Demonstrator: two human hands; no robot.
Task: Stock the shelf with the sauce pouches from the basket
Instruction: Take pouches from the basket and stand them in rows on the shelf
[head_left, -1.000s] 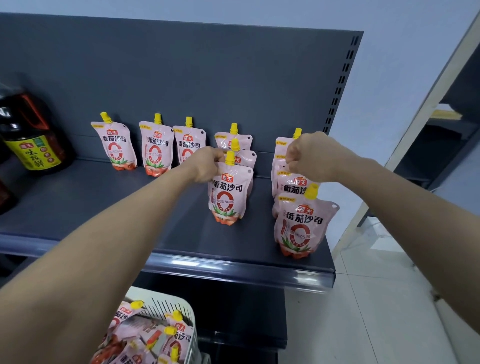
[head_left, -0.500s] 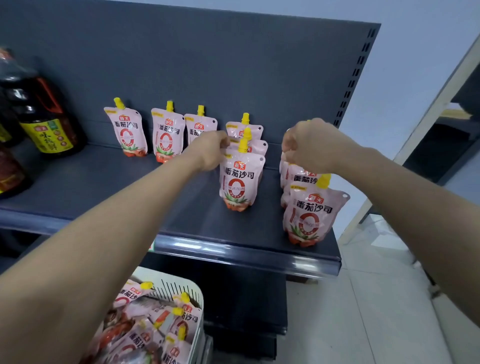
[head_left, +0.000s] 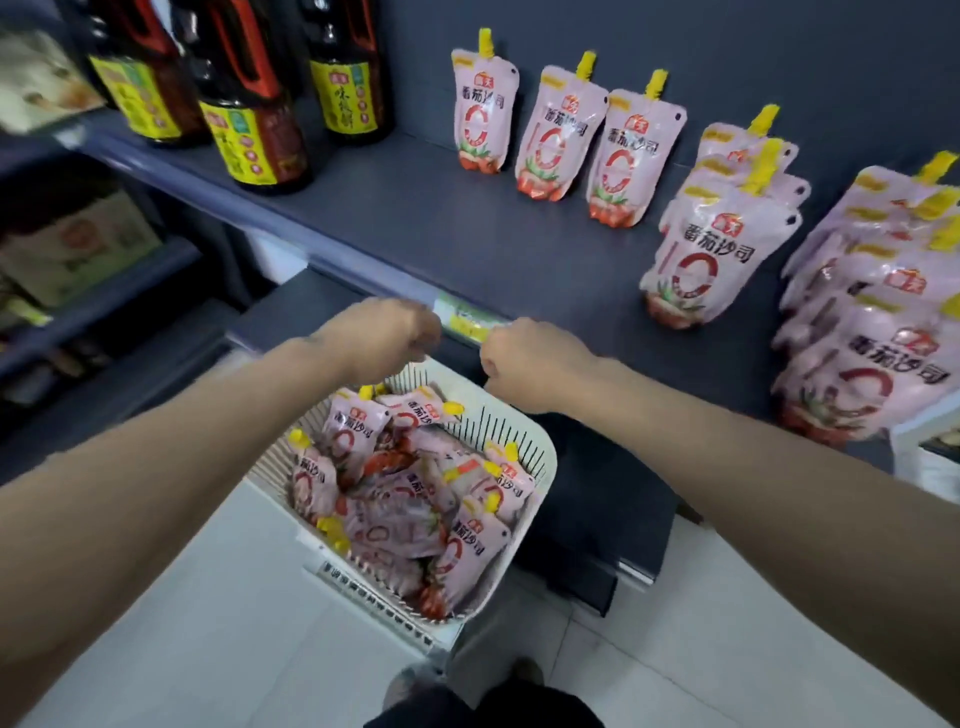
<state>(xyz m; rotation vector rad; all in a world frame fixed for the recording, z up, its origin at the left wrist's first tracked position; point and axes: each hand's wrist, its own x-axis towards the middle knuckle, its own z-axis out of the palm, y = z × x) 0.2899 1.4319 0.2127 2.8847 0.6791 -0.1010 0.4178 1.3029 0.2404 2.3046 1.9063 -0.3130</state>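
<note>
Both hands now over basket

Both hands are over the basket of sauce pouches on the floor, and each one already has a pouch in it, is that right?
Not quite. In the head view, the left hand and right hand are over the basket of sauce pouches, but neither holds a pouch yet.

Pouches stand on the shelf, bottles left, basket below.
</note>
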